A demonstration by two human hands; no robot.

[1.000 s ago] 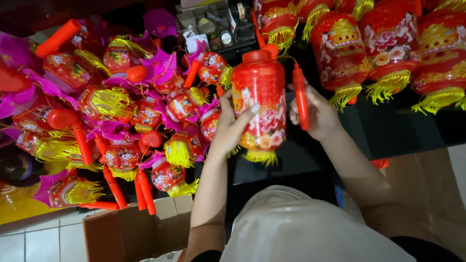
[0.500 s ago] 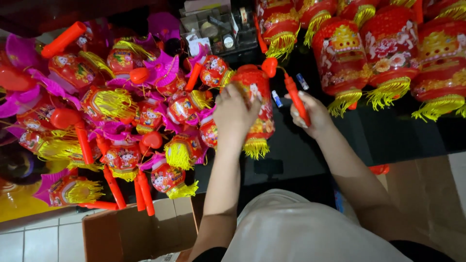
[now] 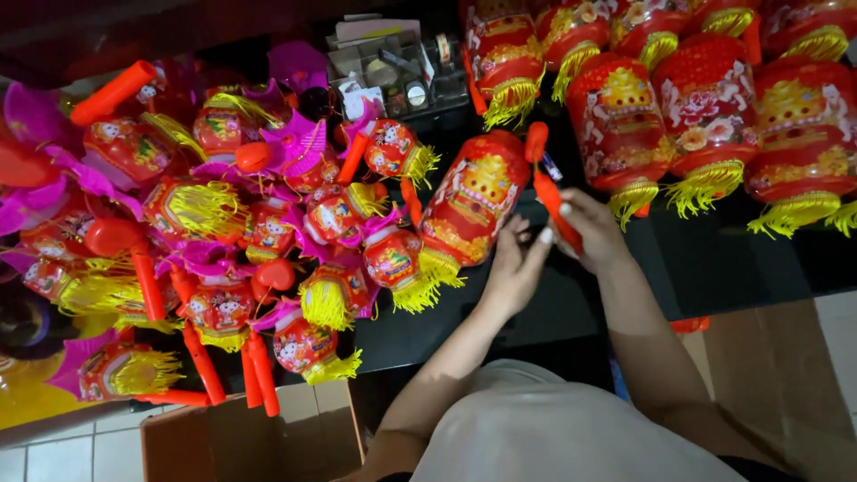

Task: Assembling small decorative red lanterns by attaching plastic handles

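A person looks down at a dark bench [image 3: 714,268] crowded with red and gold paper lanterns. A second ago both hands held one red lantern [image 3: 473,207] upright in the air; now it lies tilted on the bench, its top pointing up and to the right, its yellow fringe down and to the left against a pile of smaller lanterns [image 3: 268,241]. The lantern has been lowered and laid at the edge of that pile, so the lifting part of the handling looks finished.

The left hand [image 3: 516,268] sits just below the lantern's body, fingers curled near each other; whether they pinch anything cannot be told. The right hand [image 3: 591,230] closes its fingers around the red plastic handle stick [image 3: 552,198] (which runs up to the lantern's top).

The lantern is a barrel shape, red with a gold medallion and white figures, topped by a red cap. A row of larger lanterns [image 3: 714,116] lies along the right.
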